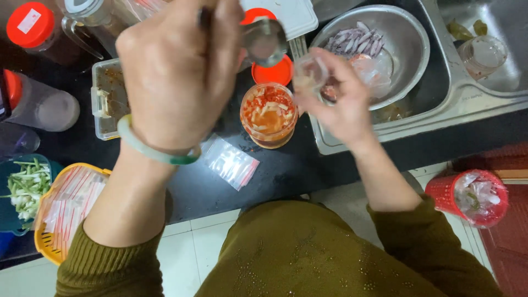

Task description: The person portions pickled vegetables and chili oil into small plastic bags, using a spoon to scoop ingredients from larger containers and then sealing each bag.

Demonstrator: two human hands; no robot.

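The left hand (179, 71) is closed in a fist around the handle of a spoon (265, 39), whose bowl hangs above and just left of the jar (269, 114). The right hand (342, 104) pinches a small clear bag (312, 71) between thumb and fingers, its mouth held just beside the spoon, above and to the right of the jar. The jar stands open on the dark counter (286, 170), filled with pale strips in red chilli liquid; its orange lid (273, 72) lies just behind it.

Risks, as I judge them: the bag is limp and held on one side only, so its mouth could fold shut and the spoonful would run down onto the counter or into the jar. The spoon is tipped; a jolt would spill it. The jar sits near the sink's edge (330, 147) and a knock from the right wrist could upset it.

The left hand hides most of the spoon handle. What the spoon carries is blurred. The bag's contents are hard to make out against the steel bowl (407, 33) behind it.
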